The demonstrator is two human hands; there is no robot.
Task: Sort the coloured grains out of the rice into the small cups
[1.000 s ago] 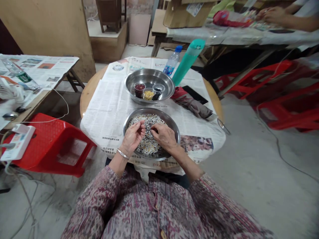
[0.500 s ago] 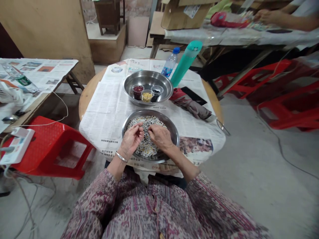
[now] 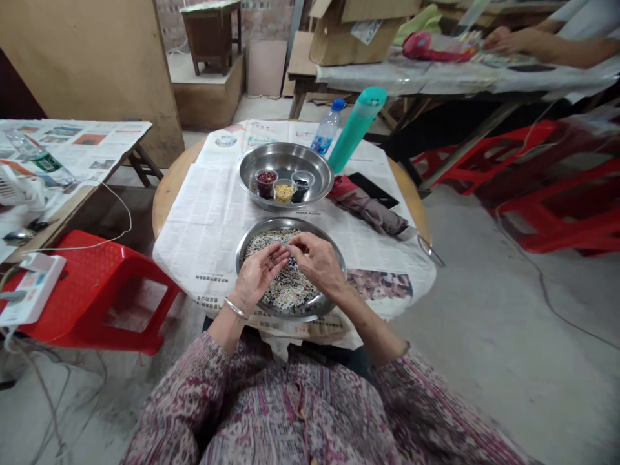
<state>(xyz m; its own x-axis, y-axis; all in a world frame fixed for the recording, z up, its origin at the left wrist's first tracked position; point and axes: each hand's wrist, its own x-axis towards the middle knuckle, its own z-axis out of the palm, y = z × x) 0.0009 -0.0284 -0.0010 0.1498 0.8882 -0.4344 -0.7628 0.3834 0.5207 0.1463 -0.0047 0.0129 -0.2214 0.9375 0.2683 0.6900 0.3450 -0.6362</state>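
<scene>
I see both hands over the near steel pan [image 3: 329,255] of mixed beans [image 3: 290,287] on the bench: left hand [image 3: 259,274] cupped, holding a few beans, right hand [image 3: 317,261] pinching fingertips together, contents unclear.

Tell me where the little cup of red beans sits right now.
In the head view the cup of red beans stands in the far steel bowl, leftmost of three small cups, beside the yellow-grain cup, beyond the near pan under both hands.
</scene>
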